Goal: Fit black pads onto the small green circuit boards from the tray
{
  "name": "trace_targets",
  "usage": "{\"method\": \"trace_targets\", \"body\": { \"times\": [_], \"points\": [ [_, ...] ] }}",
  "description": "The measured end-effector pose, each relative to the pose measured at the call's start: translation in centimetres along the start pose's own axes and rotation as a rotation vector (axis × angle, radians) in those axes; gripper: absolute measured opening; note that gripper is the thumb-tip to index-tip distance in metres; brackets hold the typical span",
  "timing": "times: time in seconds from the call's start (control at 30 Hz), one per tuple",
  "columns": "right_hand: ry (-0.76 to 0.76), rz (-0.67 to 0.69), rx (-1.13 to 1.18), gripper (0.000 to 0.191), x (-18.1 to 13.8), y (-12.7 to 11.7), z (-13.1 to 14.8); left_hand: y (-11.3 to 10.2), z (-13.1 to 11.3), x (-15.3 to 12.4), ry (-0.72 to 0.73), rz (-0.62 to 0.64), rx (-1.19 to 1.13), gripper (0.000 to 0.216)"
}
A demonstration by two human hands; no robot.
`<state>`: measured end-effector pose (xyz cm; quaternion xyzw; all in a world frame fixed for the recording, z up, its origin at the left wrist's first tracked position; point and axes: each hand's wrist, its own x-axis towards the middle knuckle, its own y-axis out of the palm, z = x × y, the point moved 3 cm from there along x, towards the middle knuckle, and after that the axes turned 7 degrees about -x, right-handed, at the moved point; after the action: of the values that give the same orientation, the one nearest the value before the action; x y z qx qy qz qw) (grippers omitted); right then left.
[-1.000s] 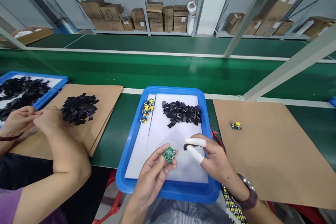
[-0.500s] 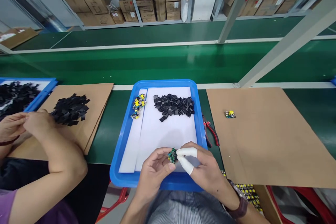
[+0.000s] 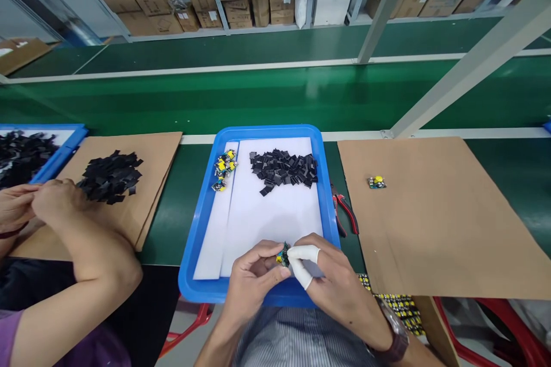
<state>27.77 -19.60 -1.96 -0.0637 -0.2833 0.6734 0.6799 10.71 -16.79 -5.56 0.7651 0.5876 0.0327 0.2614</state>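
Fingers (image 3: 263, 249) of the left hand (image 3: 253, 281) gripped a small board (image 3: 283, 256) above the near end of the blue tray (image 3: 207, 291). Against its right side sat the right hand's (image 3: 340, 282) white-capped fingertips (image 3: 305, 252); whether they pinched anything, I couldn't tell. Farther off lay pliers (image 3: 349, 214), right of the tray, then black pieces (image 3: 284, 171) and, left of them, more boards (image 3: 222, 169) inside it. Cartons (image 3: 282, 0) stood farthest.

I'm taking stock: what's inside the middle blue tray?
White sheeting, piled black pieces and clustered circuit boards. What lies beneath them is covered; the left hand and right hand hide part of the tray.
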Motion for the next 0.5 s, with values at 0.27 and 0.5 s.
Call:
{"method": "trace_targets", "body": {
  "times": [0.27,0.5],
  "points": [
    [-0.065,0.007,-0.071,0.027,0.1,0.3,0.2,0.0,0.0,0.3,0.025,-0.003,0.027,0.03],
    [0.025,0.049,0.144,0.022,0.9,-0.3,-0.7,0.0,0.1,0.1,-0.046,-0.006,0.028,0.028]
  ]
}}
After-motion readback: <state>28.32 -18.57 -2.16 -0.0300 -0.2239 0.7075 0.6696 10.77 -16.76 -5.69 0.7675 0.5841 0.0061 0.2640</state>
